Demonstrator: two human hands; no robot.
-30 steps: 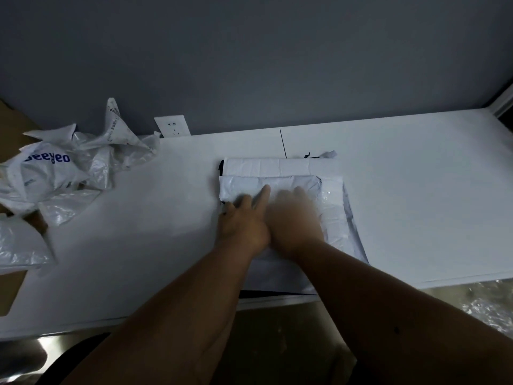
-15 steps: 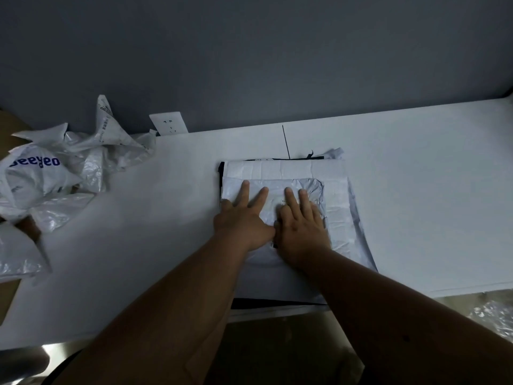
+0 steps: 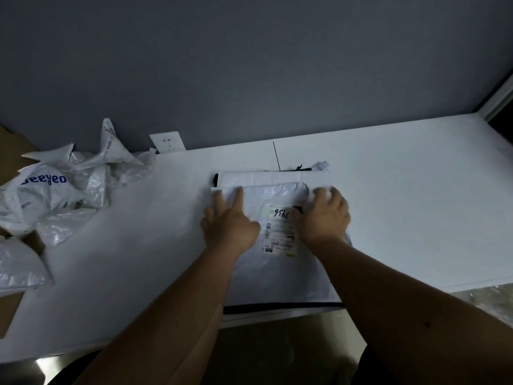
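A white plastic mailer bag (image 3: 280, 276) lies flat on the white table (image 3: 402, 207), its top flap folded over toward me. A shipping label (image 3: 280, 232) with handwritten digits shows between my hands. My left hand (image 3: 229, 222) presses flat on the left part of the folded flap, fingers straight and pointing away. My right hand (image 3: 324, 215) presses on the flap's right side; its fingertips are blurred. A dark edge of the bag shows near the table's front edge.
Crumpled white plastic bags (image 3: 61, 187) with blue lettering are heaped at the left, over brown cardboard (image 3: 11, 309). A wall socket (image 3: 167, 141) sits on the grey wall behind. More clear plastic (image 3: 483, 298) lies below the table edge at right.
My hands, side by side in the flap's middle before, have slid apart to the left and right along the flap, uncovering the label.
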